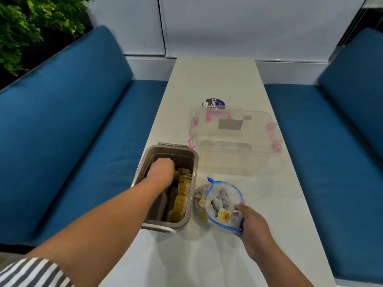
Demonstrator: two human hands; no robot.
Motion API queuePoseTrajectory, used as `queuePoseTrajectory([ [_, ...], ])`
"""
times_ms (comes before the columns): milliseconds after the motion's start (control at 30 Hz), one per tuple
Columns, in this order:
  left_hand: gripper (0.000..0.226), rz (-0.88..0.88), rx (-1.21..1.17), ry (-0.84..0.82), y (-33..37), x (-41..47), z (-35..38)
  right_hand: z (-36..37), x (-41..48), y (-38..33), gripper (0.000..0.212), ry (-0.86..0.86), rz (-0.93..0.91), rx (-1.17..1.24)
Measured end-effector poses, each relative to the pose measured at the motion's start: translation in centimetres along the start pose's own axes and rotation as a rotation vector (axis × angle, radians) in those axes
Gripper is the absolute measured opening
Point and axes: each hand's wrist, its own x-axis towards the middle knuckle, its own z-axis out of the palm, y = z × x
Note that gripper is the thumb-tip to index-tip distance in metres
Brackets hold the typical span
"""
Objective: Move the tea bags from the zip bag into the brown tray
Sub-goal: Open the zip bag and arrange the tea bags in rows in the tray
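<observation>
l hand [162,168]: down in tray [193,179], far end, fingers curled under; can't tell if it holds a bag
r hand [252,226]: pinches near-right edge of zip bag [224,201], mouth open
tea bags [182,195]: row along tray's right wall; more in zip bag
zip bag: on table [215,79], just right of tray
box [234,139]: clear, pink latches, behind zip bag

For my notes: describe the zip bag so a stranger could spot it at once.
On the long white table, look right of the brown tray, in front of the clear box. The zip bag lies there, its near edge held by the right hand. Unlike both, it is soft, with a blue rim.
</observation>
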Motion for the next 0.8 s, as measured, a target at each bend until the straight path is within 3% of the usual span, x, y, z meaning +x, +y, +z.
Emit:
queuePoseTrajectory([
  [167, 0.01, -0.136, -0.14, -0.016, -0.8, 0.6, 0.8, 0.0, 0.0, -0.3, 0.029, -0.008, 0.0, 0.013],
  [367, 0.024, -0.206, -0.1, -0.129, -0.6, 0.7, 1.8, 0.0, 0.4, -0.1, 0.03, -0.001, 0.021, 0.027],
  [800, 0.016, -0.174, -0.024, -0.12, 0.2, 0.9, 1.5, -0.4, -1.4, -1.3, 0.022, 0.023, -0.042, -0.067],
])
